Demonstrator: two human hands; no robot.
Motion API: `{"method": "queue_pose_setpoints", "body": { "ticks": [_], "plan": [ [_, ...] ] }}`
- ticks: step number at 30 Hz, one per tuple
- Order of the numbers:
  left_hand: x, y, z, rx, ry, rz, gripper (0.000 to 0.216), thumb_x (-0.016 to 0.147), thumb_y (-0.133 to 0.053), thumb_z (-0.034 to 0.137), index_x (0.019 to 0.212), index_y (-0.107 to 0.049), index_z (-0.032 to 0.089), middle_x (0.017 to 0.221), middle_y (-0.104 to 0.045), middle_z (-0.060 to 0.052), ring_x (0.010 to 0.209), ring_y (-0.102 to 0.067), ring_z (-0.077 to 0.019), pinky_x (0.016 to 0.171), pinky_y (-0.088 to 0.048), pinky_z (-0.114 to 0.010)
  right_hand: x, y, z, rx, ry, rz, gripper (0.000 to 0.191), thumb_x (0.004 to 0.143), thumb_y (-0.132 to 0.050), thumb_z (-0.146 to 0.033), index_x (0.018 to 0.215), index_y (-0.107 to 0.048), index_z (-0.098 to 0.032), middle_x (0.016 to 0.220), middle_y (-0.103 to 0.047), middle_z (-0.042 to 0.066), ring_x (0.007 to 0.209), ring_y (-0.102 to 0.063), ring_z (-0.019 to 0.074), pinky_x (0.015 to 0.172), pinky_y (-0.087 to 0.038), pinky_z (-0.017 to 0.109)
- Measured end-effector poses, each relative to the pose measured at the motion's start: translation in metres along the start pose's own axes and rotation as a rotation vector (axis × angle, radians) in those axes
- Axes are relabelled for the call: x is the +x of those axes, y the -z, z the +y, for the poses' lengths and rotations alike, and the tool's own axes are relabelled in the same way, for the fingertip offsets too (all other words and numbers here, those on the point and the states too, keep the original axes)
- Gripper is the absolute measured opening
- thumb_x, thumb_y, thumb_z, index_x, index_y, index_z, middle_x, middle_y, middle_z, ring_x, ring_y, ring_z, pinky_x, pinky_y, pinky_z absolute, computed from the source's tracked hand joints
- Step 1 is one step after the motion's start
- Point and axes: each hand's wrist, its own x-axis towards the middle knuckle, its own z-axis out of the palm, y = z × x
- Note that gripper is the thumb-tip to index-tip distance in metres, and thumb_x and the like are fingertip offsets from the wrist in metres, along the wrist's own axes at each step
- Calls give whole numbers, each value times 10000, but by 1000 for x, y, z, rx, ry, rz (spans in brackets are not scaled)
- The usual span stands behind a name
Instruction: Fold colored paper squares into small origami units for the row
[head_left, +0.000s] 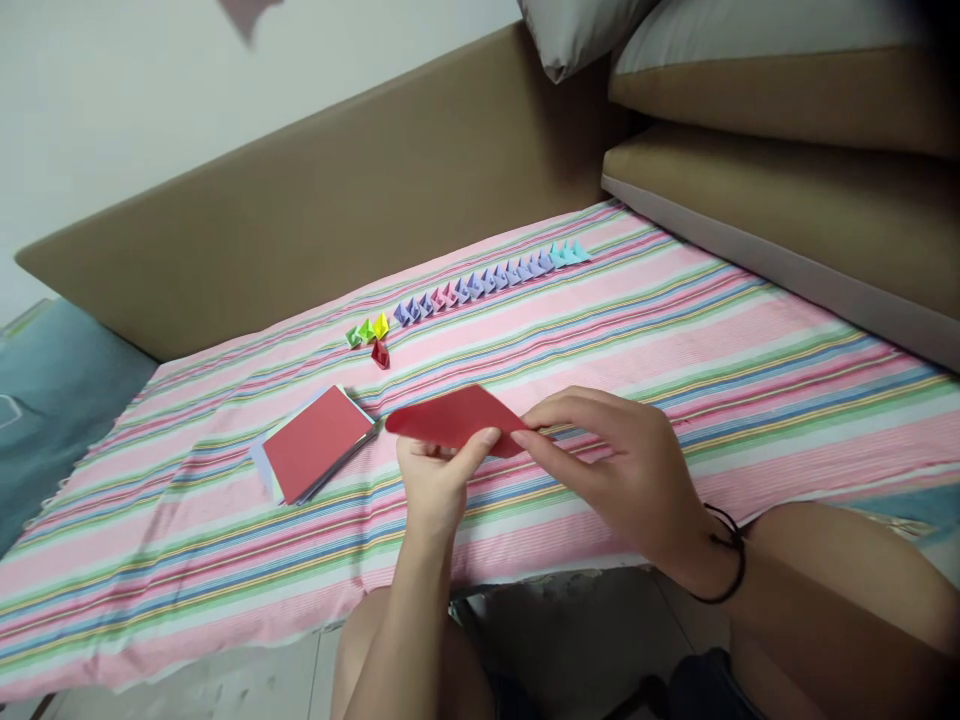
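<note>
A sheet of red paper [457, 415] is held up between my two hands, above the striped cloth. My left hand [439, 475] grips it from below, with the thumb pressed on its near edge and the other fingers partly hidden underneath. At the paper's right corner, my right hand [611, 450] pinches it between thumb and fingers. A stack of coloured paper [319, 445] with a red sheet on top lies to the left. Beyond it sits a small folded red paper piece [380, 355], close to green and yellow folded pieces [366, 331].
A long row of folded paper pieces [487, 281] in purple, pink and turquoise runs across the striped cloth [225, 540]. Behind stands a brown backrest [337, 190]. Stacked cushions [780, 210] border the right side, and a blue-grey cushion [67, 400] is at the left.
</note>
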Motion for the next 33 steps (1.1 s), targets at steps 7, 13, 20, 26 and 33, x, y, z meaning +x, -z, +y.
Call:
{"method": "queue_pose_setpoints", "body": {
  "ticks": [7,13,20,26,33],
  "plan": [
    [-1,-1,8,-88,-220,-152,194,558,-846,327,570,-667,252,538,-635,10,608,-613,-164,672,-527,-330,-5,5,-5,-76,347,13,156,829,-606,-81,898,-663,-208,840,-699,48,828,-641,166,772,-527,311],
    [2,5,5,-104,-166,-177,144,572,-840,246,609,-701,230,574,-672,3,611,-628,-156,657,-527,-302,-3,3,-5,-50,242,16,101,810,-631,-84,801,-684,-169,771,-702,40,763,-640,150,732,-509,279],
    [9,6,-2,-60,396,-160,264,562,-837,259,776,-745,134,715,-739,-57,629,-673,-162,633,-545,-255,7,4,24,285,-461,-172,142,778,-668,-289,691,-712,-185,715,-707,15,672,-625,154,590,-481,253],
    [17,16,-1,-21,538,-132,263,532,-849,228,733,-733,103,715,-739,-67,628,-677,-138,641,-547,-212,11,5,38,373,-568,-172,165,724,-699,-336,670,-730,-183,740,-707,31,735,-628,180,666,-491,294],
    [21,23,-1,-5,537,-102,314,505,-856,206,772,-733,94,749,-747,-75,652,-691,-152,668,-574,-232,13,8,42,400,-619,-178,182,708,-714,-351,679,-735,-173,780,-719,53,767,-634,190,689,-503,301]
  ]
}}
